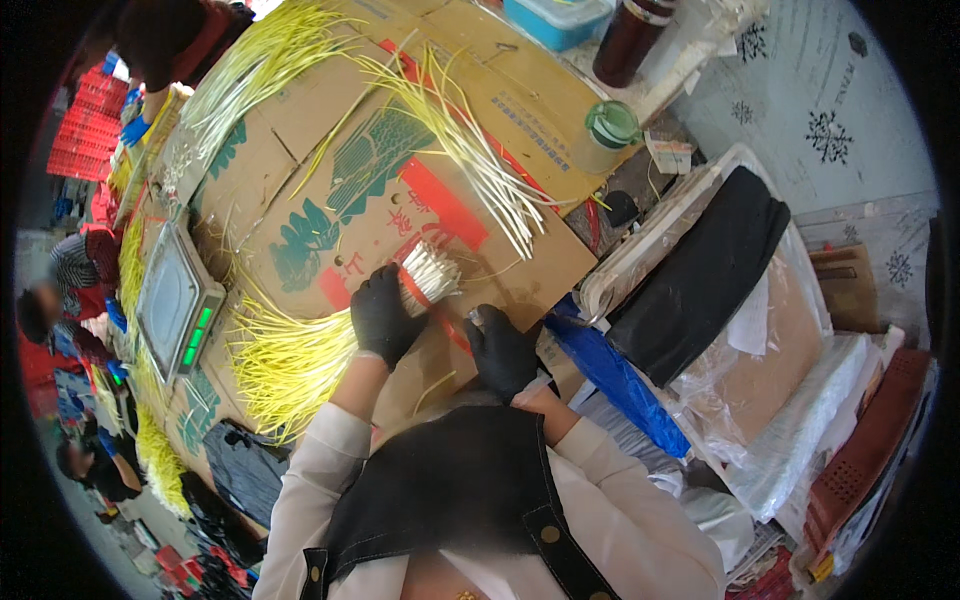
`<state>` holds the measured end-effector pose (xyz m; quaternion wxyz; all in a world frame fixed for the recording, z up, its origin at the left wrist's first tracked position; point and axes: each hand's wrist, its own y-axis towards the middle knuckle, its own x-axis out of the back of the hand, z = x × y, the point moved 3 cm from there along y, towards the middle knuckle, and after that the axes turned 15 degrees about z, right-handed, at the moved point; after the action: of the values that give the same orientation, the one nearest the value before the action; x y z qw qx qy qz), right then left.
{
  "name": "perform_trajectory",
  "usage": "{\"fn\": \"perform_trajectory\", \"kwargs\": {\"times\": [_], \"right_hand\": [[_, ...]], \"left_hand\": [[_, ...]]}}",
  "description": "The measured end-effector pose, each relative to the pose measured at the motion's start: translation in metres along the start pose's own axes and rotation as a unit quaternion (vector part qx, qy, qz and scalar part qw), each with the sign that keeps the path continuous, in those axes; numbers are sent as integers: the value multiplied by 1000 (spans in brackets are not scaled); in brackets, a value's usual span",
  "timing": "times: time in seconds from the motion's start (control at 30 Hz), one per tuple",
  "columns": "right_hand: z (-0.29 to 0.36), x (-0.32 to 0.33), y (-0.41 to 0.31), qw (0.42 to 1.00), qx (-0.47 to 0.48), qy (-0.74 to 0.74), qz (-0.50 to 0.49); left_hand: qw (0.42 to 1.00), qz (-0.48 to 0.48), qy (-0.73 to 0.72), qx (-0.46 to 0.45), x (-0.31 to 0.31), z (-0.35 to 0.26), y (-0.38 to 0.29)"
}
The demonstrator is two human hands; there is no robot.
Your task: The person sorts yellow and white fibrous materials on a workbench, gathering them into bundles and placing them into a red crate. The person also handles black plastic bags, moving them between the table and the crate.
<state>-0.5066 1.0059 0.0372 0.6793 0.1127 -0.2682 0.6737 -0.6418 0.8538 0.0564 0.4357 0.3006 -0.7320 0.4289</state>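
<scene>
My left hand (384, 311), in a black glove, is closed around a bundle of yellow chives (300, 360). The pale cut ends (435, 276) stick out past its fingers, and the yellow tips fan out to the left on the cardboard (517, 292). A red tape band (413, 286) wraps the stems near those ends. From beside the band a red strip (454, 337) runs to the curled fingers of my right hand (501, 352), also black-gloved. Something small and shiny shows at its fingertips; what it is remains unclear.
Loose chives (487, 165) lie ahead, with a larger heap (255, 75) at the far left. A digital scale (176, 300) stands left. A green-lidded jar (609, 131) and dark bottle (634, 37) stand far right. A white crate (806, 292) borders the right; co-workers in blue gloves (116, 315) are left.
</scene>
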Motion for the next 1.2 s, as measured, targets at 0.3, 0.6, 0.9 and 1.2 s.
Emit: {"fn": "perform_trajectory", "kwargs": {"times": [0.3, 0.6, 0.9, 1.2], "right_hand": [[-2, -8, 9, 995, -49, -6, 84], [-8, -12, 12, 997, -39, 0, 62], [4, 2, 21, 996, -24, 51, 71], [-2, -11, 47, 993, -60, 28, 102]], "left_hand": [[999, -22, 28, -26, -3, -4, 7], [999, -9, 28, -18, -5, -2, 9], [1000, 16, 19, 5, -7, -1, 11], [999, -7, 52, -7, -6, -5, 12]]}}
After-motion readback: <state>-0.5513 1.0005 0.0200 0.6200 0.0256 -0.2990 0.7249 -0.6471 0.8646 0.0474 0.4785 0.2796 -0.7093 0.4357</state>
